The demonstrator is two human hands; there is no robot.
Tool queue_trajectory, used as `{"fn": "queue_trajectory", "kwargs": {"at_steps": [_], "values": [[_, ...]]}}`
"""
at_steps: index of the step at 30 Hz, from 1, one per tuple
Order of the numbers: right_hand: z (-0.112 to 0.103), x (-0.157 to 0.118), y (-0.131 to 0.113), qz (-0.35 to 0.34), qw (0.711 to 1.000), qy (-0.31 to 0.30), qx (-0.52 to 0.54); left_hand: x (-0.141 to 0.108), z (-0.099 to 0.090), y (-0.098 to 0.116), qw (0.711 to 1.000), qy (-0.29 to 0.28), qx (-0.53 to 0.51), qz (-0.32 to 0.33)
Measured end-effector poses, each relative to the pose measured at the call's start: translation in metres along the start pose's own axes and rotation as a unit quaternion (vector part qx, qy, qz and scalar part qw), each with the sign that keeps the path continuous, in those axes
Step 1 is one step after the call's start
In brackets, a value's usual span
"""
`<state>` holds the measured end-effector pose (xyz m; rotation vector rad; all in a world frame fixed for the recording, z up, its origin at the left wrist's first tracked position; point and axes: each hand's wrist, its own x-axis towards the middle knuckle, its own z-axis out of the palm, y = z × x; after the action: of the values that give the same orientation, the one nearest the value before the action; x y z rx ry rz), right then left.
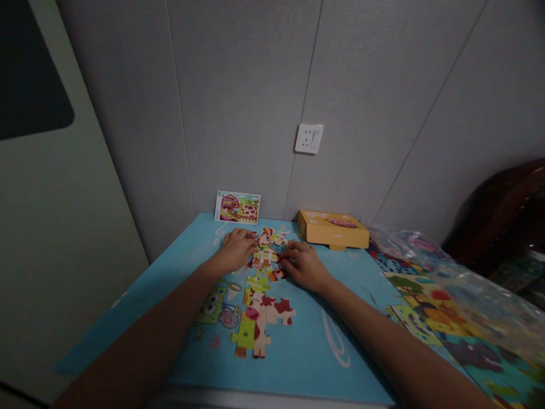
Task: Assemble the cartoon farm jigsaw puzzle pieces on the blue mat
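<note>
Loose puzzle pieces [266, 255] lie in a pile at the middle of the blue table. My left hand [237, 250] rests at the pile's left side, its fingertips on the pieces; whether it grips one is hidden. At the right side of the pile, my right hand [301, 264] has its fingers curled at a reddish piece, too small to make out well. Nearer to me lies a joined section of puzzle [255, 321] showing a brown and white cow on green.
A picture card [238, 208] leans on the wall at the back. An orange box [334, 229] stands at the back right. Other colourful puzzles [443, 307] and clear plastic wrapping [481, 284] lie along the right side. The table [298, 369] has a printed cartoon surface.
</note>
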<state>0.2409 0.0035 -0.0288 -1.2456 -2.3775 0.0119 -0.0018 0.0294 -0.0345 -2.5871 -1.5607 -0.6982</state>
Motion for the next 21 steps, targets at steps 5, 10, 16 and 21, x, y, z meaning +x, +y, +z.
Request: {"fn": "queue_trajectory", "kwargs": {"at_steps": [5, 10, 16, 21], "values": [[-0.001, 0.0, -0.005, -0.028, 0.999, 0.012, 0.024, 0.005, -0.008, 0.004, 0.999, 0.049, -0.001, 0.009], [-0.004, -0.005, -0.013, -0.033, 0.989, 0.028, 0.141, 0.005, -0.019, 0.013, 0.965, 0.234, -0.104, -0.046], [0.007, -0.005, -0.024, 0.042, 0.877, -0.03, 0.477, -0.005, -0.018, 0.042, 0.938, 0.2, -0.256, 0.126], [0.012, 0.0, -0.019, 0.09, 0.811, -0.068, 0.574, -0.006, -0.016, 0.053, 0.927, 0.141, -0.293, 0.186]]}}
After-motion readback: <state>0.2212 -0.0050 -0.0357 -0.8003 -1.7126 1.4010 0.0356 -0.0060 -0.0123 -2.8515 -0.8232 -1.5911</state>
